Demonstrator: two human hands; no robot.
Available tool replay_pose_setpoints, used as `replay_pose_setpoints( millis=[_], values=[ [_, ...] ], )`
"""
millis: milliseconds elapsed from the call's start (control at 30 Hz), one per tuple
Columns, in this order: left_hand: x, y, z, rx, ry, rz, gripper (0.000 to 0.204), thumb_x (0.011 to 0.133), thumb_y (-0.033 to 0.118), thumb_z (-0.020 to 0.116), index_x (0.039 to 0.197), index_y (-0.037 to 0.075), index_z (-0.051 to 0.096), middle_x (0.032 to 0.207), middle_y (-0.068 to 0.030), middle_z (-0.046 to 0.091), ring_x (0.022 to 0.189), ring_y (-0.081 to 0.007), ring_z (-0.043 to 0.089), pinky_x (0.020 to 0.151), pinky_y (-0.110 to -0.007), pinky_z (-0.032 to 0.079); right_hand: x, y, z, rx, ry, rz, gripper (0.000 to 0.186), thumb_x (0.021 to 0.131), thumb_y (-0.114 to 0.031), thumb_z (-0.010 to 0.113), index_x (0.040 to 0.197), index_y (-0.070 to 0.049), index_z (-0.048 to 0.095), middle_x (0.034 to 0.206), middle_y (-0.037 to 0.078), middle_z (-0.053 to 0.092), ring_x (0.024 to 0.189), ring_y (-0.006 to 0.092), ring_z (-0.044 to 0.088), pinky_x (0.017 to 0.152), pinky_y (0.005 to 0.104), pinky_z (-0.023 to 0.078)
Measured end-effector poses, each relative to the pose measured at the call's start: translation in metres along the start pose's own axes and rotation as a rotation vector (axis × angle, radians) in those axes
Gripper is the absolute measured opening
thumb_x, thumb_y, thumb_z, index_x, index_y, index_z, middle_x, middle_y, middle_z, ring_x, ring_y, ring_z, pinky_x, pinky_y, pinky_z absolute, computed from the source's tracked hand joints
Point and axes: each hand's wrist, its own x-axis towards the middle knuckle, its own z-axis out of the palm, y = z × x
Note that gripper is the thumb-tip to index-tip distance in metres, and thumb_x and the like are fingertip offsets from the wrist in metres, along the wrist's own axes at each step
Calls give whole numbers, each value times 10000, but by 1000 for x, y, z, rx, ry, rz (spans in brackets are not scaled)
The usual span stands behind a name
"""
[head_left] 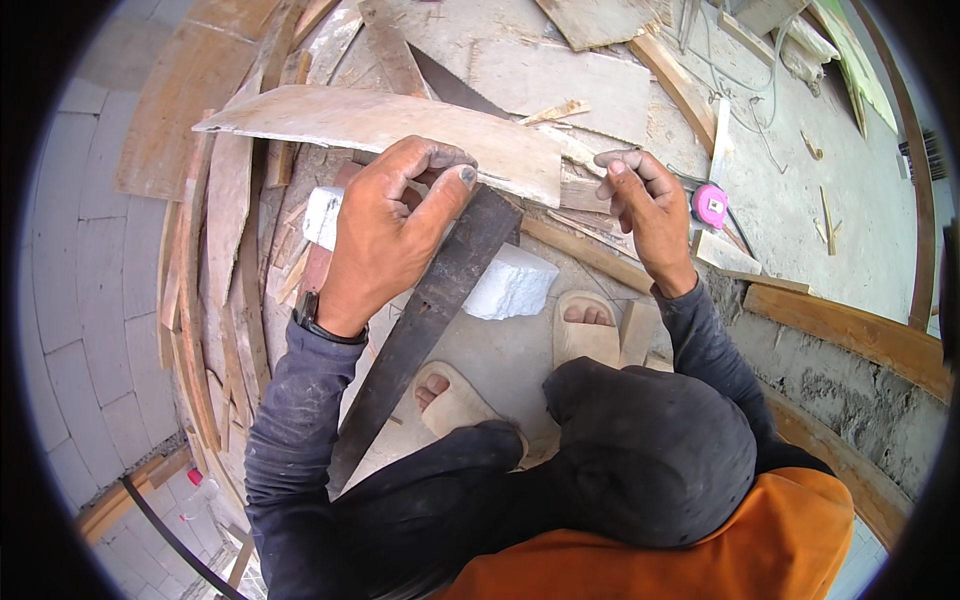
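My left hand point(397, 225) is closed, fingertips pinched just below the front edge of a long, pale plywood board point(330, 115); what it holds, if anything, is hidden. My right hand point(645, 210) has curled fingers, thumb close to the forefinger, beside the board's right end; I cannot make out anything between them. A long dark plank point(440, 300) slants from under the board down toward my lap. A broken white foam-like block point(510, 285) lies right of that plank, above my sandalled feet. A pink tape measure point(708, 205) lies just right of my right hand.
Wood strips and panels point(185, 280) are heaped at the left beside a block wall point(90, 280). More boards point(665, 75) and loose wire point(760, 90) lie at the top right. A timber-edged concrete ledge point(840, 340) runs along my right.
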Motion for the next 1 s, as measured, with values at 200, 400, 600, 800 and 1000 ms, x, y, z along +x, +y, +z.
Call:
replay_pose_setpoints(
  millis=[200,400,600,800,1000],
  values=[
    [-11,-21,0,98,-88,6,205,1006,164,721,1122,-3,745,1009,-91,741,926,-153,657,844,-308,520,-22,146,-32,-886,-114,-45,525,910,-403,781,1266,-27,693,1230,217,680,1090,372,656,920,466,530],
    [-20,-23,-17,128,-144,-29,176,980,127,711,1071,-18,749,964,-131,715,867,-230,669,798,-339,518,-34,159,-18,-1033,-181,-1,648,811,-412,853,1312,-55,649,1285,199,622,1189,401,617,971,504,525],
    [-36,-28,-23,155,-186,-31,182,973,146,715,1078,3,760,965,-121,713,878,-228,671,825,-348,525,-32,162,-6,-1135,-296,-74,626,766,-323,856,1271,-43,614,1237,178,634,1144,407,623,934,505,532],
    [-57,-39,-35,225,-156,7,171,955,127,710,1062,1,756,981,-131,723,892,-263,692,832,-369,536,-32,156,-7,-1069,-327,-32,606,775,-241,834,1283,-28,581,1227,190,632,1117,423,627,918,514,537],
    [-59,-27,-37,278,-173,9,183,947,146,722,1060,7,760,990,-151,725,898,-331,704,837,-392,548,-32,157,-10,-1127,-384,-102,613,797,-242,840,1318,-61,572,1250,199,612,1108,429,627,931,521,541]
  ],
)
